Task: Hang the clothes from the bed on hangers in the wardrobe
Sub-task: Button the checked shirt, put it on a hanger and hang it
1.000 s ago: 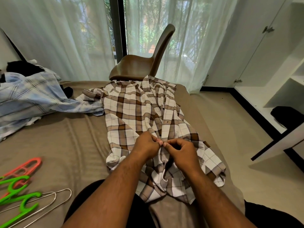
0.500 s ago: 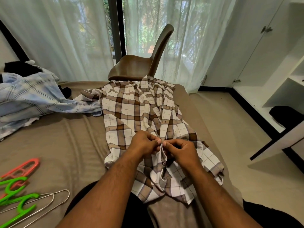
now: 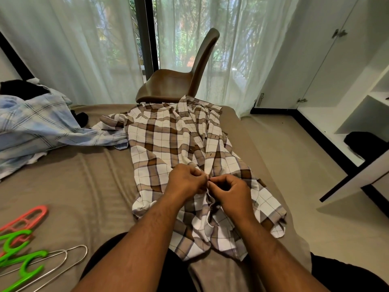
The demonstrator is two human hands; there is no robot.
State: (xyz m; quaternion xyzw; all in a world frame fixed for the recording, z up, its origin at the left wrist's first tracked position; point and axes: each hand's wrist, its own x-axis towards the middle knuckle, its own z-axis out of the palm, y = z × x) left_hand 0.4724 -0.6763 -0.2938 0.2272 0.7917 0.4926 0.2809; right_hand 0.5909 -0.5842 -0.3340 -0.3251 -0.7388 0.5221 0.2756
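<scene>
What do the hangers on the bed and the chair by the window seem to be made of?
Green hangers and pink hanger: probably plastic, thick, glossy, bright. Wire hangers: thin silvery loops, likely metal. Chair: smooth brown moulded shell with a sheen, plastic or possibly bent wood.

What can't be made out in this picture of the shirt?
Head view:
Whether a button is fastened: the left hand and right hand cover that spot on the checked shirt.
The green hangers: cut off by the left edge.
The dark thing on the wardrobe shelf: too shadowed to identify.
</scene>
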